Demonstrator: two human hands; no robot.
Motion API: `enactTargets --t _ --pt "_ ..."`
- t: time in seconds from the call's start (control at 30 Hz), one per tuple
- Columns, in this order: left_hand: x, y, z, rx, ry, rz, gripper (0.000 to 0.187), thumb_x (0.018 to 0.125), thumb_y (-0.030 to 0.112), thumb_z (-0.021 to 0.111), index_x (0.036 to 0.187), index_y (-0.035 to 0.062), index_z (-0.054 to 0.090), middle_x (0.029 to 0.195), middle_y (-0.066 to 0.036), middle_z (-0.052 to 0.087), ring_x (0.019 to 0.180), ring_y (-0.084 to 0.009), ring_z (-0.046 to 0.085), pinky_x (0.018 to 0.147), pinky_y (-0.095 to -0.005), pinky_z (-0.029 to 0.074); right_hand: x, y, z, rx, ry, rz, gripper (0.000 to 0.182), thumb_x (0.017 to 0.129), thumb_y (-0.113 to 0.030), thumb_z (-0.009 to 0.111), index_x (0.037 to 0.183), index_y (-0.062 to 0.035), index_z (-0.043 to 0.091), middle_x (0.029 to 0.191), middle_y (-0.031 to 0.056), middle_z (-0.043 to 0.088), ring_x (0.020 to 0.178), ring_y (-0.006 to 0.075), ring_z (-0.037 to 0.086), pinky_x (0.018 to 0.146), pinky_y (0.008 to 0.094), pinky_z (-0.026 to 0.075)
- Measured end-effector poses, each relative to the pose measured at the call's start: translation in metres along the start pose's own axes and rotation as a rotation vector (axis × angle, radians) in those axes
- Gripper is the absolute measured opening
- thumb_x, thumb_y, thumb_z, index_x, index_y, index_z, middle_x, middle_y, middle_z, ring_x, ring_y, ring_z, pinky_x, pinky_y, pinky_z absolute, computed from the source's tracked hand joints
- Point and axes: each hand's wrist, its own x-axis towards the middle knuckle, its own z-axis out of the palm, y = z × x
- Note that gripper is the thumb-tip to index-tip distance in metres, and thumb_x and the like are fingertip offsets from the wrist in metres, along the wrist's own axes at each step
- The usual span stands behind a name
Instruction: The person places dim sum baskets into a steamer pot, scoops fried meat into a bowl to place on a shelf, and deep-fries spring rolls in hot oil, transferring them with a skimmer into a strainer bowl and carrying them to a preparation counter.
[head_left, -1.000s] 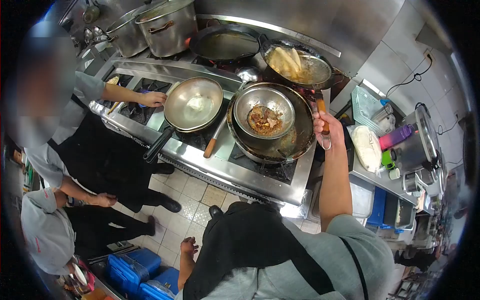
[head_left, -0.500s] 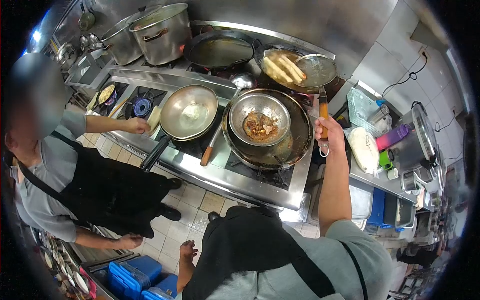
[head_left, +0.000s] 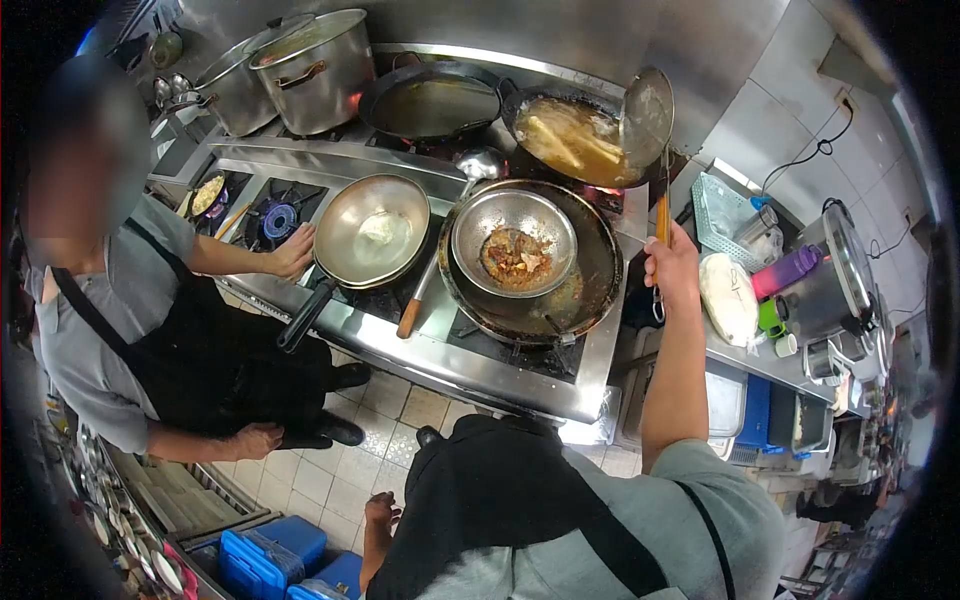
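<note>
Two woks sit hot on this side of the stove, and the risk lies at the far one (head_left: 570, 135): its oil holds pale strips of food over a visible flame, and the skimmer (head_left: 647, 115) is tipped steeply upright at its right rim. I reckon any oil draining off that mesh could fall outside the wok, onto the burner or the worktop (head_left: 745, 355), and flare or spatter. The right hand (head_left: 670, 265) is clamped round the skimmer's wooden handle, fingers fully closed. The left hand (head_left: 382, 512) hangs low by the apron, fingers loosely curled, holding nothing. Nearer, a metal strainer (head_left: 513, 240) with browned meat rests inside the big dark wok (head_left: 590, 270). A co-worker's hand (head_left: 292, 255) rests beside a steel pan (head_left: 372, 230).
</note>
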Motion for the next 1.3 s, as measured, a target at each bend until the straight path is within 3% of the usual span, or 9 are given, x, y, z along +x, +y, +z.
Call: enactTargets --t 0.1,0.3,0.4,0.5,0.9,1.1,1.17,1.23,1.3 --pt "-0.001 0.0 0.0 -0.015 -0.019 0.033 0.04 0.084 0.026 0.055 0.117 0.0039 0.05 0.097 -0.011 0.059 0.066 -0.0247 0.058 0.054 -0.0375 0.044 0.011 0.002 -0.006 -0.104 0.048 -0.056 0.045 0.079 -0.001 0.048 0.124 -0.0029 0.045 0.066 0.0023 0.048 0.045 0.0088 0.045 0.037 0.0237 0.04" --pt "-0.008 0.023 0.001 0.079 0.015 0.041 0.041 0.084 0.026 0.055 0.118 0.0035 0.049 0.099 -0.011 0.058 0.068 -0.0252 0.059 0.054 -0.0368 0.044 0.051 0.024 -0.006 -0.177 0.062 -0.083 0.041 0.078 -0.001 0.048 0.119 -0.0024 0.048 0.067 0.0035 0.05 0.046 0.0111 0.046 0.038 0.0261 0.041" --pt "0.003 0.014 0.003 0.077 0.0 0.077 0.042 0.084 0.026 0.056 0.119 0.0034 0.048 0.099 -0.011 0.058 0.069 -0.025 0.059 0.054 -0.0364 0.044 0.065 0.031 0.002 0.007 -0.053 0.098 0.015 0.081 -0.004 0.049 0.095 -0.0016 0.051 0.067 0.0045 0.052 0.047 0.0116 0.046 0.039 0.0258 0.04" --pt "0.0 0.016 0.004 0.022 0.009 0.096 0.043 0.083 0.026 0.057 0.119 0.0036 0.047 0.1 -0.01 0.059 0.067 -0.0244 0.06 0.054 -0.0359 0.044 0.079 0.043 0.011 0.267 -0.118 0.079 0.007 0.083 -0.005 0.049 0.088 -0.0014 0.049 0.068 0.0051 0.051 0.052 0.0115 0.048 0.043 0.0254 0.042" --pt "-0.006 0.0 0.0 0.058 0.027 0.015 0.041 0.084 0.024 0.056 0.119 0.0039 0.048 0.097 -0.01 0.059 0.064 -0.0235 0.057 0.052 -0.0355 0.044 0.107 0.046 0.031 0.82 -0.252 0.287 0.009 0.089 -0.01 0.047 0.087 -0.0006 0.047 0.068 0.0043 0.05 0.051 0.0086 0.046 0.044 0.0191 0.041" --pt "-0.02 0.022 0.002 -0.062 0.018 0.012 0.041 0.084 0.022 0.054 0.119 0.0032 0.048 0.096 -0.011 0.058 0.065 -0.0241 0.056 0.051 -0.0353 0.045 0.062 0.029 0.02 0.774 -0.273 0.201 0.01 0.088 -0.009 0.048 0.089 0.0006 0.046 0.074 0.0047 0.051 0.052 0.008 0.046 0.044 0.0194 0.041" --pt "-0.029 0.036 0.002 -0.059 0.033 -0.011 0.041 0.084 0.022 0.054 0.119 0.003 0.048 0.097 -0.012 0.057 0.066 -0.024 0.056 0.05 -0.0354 0.045 0.053 0.021 0.014 0.735 -0.22 0.205 0.008 0.086 -0.011 0.051 0.086 -0.0033 0.049 0.063 0.0031 0.05 0.047 0.0096 0.045 0.043 0.0215 0.039" --pt "-0.028 0.039 0.0 -0.029 -0.001 0.008 0.041 0.084 0.023 0.054 0.119 0.0027 0.048 0.098 -0.012 0.057 0.066 -0.0242 0.056 0.051 -0.0353 0.045 0.051 0.02 0.0 0.305 -0.18 0.083 0.008 0.084 -0.009 0.052 0.089 -0.0037 0.048 0.069 0.0046 0.052 0.046 0.0098 0.045 0.041 0.0221 0.039" --pt "-0.02 0.034 -0.003 0.027 -0.017 0.059 0.04 0.084 0.023 0.054 0.119 0.0025 0.049 0.098 -0.012 0.057 0.067 -0.0242 0.056 0.051 -0.0354 0.045 0.049 0.02 -0.009 0.201 -0.139 0.062 0.014 0.083 -0.008 0.051 0.096 -0.0029 0.047 0.07 0.0042 0.052 0.047 0.009 0.046 0.04 0.0224 0.04"
